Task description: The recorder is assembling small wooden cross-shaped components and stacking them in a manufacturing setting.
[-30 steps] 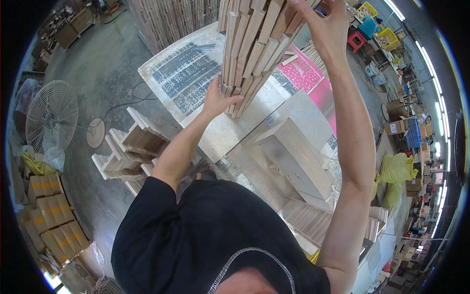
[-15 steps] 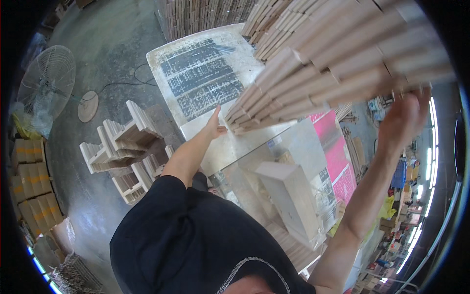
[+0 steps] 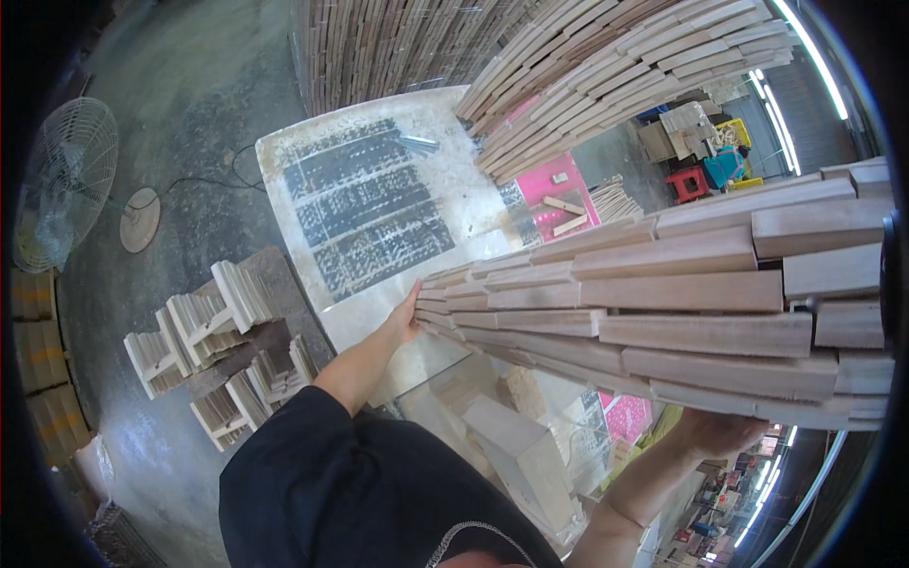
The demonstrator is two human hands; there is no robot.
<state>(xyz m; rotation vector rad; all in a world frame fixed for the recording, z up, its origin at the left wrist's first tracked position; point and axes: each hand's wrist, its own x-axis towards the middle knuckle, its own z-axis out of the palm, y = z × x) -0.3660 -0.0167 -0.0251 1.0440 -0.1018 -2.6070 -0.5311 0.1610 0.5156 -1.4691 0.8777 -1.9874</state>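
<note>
Head view is showing the left hand [image 3: 405, 320] bracing the far end and the right hand [image 3: 715, 432] cupping the underside of 1 stiff, likely heavy bundle of wooden slats [image 3: 663, 303], which is needing support at both ends.

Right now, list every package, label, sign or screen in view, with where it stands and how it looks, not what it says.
Cardboard boxes: stacked at the far left edge, brown with yellow bands.
Yellow crate: upper right on the floor, box-shaped, open top.
Pink sheet: flat beside the white table, rectangular, bright pink; any print too small to tell.
No screens or signs show.
</note>
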